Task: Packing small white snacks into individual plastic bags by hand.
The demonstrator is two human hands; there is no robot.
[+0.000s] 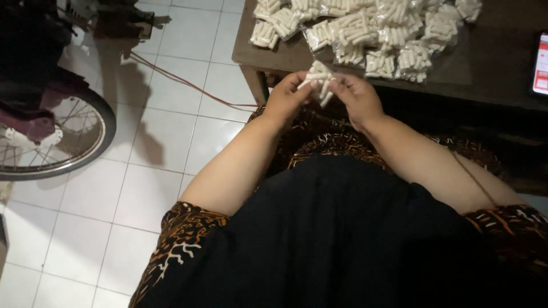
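Observation:
Both my hands meet above my lap, just below the near edge of a dark wooden table. Between them is a small clear bag of white stick-shaped snacks. My left hand pinches the bag's left side. On the right, my right hand grips it from the other side. A heap of several similar filled bags lies on the table beyond my hands.
A phone with a lit screen lies at the table's right edge. A motorbike wheel stands on the white tiled floor at left. A red cable runs across the tiles toward the table leg.

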